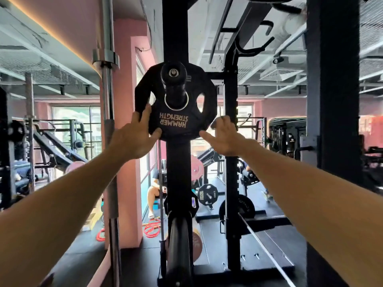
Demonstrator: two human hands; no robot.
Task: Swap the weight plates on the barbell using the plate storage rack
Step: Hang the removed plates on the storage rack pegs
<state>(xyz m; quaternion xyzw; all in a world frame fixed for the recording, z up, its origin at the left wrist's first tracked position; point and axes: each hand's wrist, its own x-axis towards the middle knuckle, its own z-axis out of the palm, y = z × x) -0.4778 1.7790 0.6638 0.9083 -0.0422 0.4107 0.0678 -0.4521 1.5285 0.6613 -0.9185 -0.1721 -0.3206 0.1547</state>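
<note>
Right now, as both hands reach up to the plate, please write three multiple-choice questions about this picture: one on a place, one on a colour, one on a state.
1. Where is the black plate with the upside-down lettering?
A. lying on the floor
B. hanging on a peg of the black rack post
C. leaning on the pink wall

2. What colour are the coiled bands on the floor?
A. red
B. green
C. white

3. How does the left hand stand to the plate?
A. far from it, at the person's side
B. closed in a fist under it
C. open, fingers on its lower left edge

Answers:
1 B, the peg passes through the plate's centre hole.
2 A, they show bright red against the dark floor.
3 C, its spread fingers lie on the rim, while the right hand is at the lower right edge.
</note>
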